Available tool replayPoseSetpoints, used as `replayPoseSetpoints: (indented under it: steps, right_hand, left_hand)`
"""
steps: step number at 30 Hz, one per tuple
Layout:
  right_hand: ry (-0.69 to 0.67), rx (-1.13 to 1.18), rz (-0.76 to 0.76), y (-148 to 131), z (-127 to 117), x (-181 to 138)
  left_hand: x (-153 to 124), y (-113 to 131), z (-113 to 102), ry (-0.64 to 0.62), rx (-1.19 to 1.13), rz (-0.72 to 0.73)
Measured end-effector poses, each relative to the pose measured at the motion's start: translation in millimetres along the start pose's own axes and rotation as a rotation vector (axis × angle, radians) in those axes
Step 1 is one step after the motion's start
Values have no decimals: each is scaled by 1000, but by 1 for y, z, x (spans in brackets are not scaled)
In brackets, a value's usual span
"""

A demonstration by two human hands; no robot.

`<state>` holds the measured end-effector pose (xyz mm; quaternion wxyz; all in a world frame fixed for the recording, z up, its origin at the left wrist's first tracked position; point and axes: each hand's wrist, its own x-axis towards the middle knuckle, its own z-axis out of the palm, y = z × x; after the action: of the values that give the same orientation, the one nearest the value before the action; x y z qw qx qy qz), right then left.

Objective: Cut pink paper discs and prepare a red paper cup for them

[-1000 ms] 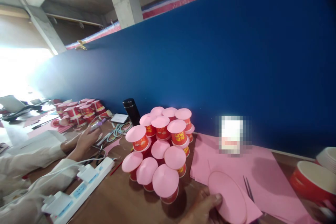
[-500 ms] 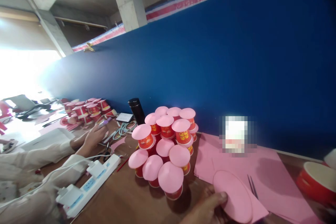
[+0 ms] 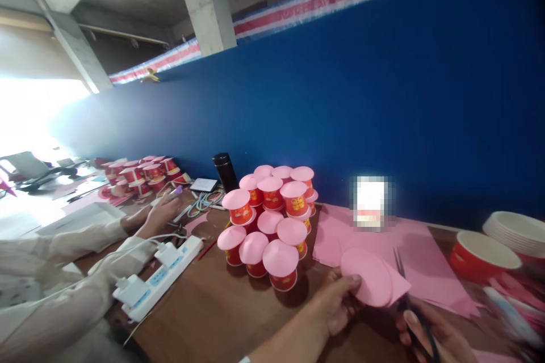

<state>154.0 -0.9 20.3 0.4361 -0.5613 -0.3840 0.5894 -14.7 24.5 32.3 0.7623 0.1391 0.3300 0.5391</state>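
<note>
Open room lies mostly to the left of my left hand: a bare stretch of table runs from the wrist out to the strip, which lies slantwise with plugs and white cables on it. Past the strip, well away from both my hands, a co-worker's hand and pale sleeves take up that end. Just beyond and left of my left hand stand the cups, packed together in two tiers under pink lids, the nearest one close to my knuckles. A flask stands behind them. Ahead of both hands the wall shuts off the far side along the table's back edge. Pink sheets cover the wood between my hands and the wall. To the right of my right hand the space is crowded: a bowl, plates stacked behind it, and blurred pink scraps nearer me. The table's near edge is out of view under my forearms.

My hands are apart. The left pinches the disc, thumb on top of its near-left rim and fingers beneath. The right is wrapped round the handles of the scissors, blades pointing away from me and nearly together, passing just right of the disc.

The disc is flat pink paper, round with a clean edge, tilted slightly, held above a corner of the sheets, between my two hands
</note>
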Motion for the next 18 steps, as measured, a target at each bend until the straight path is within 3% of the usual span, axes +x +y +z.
replayPoseSetpoints:
  steps: [12, 18]
  right_hand:
    - [31, -119, -148, -9, 9, -18]
    - [36, -134, -151, -10, 11, -21]
  left_hand:
    - [0, -2, -4, -49, 98, 69]
    - [-3, -5, -4, -41, 132, 81]
